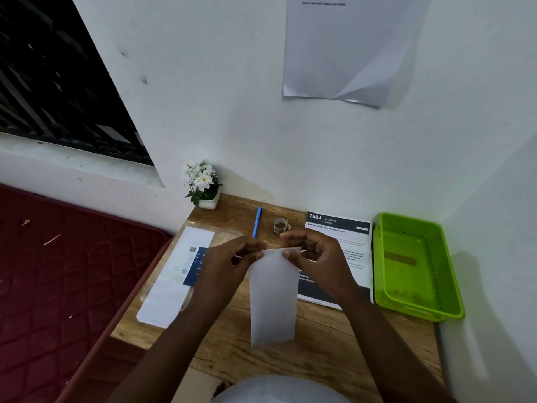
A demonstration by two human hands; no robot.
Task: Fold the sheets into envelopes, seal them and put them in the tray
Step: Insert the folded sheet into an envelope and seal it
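A white folded sheet (273, 298) stands lifted over the middle of the wooden table (319, 359), its long side running toward me. My left hand (229, 263) pinches its far top-left corner. My right hand (316, 254) pinches the far top-right corner. The green plastic tray (444, 286) sits at the right end of the table, against the wall, with nothing white in it. A small roll of clear tape (281, 224) lies just beyond my hands.
A blue pen (257, 221) lies near the tape. A pack of white sheets (174, 277) lies at the left edge, a printed task card (345, 228) under my right hand. A potted white flower (203, 184) stands at the back left corner. A red mattress (58, 271) lies left of the table.
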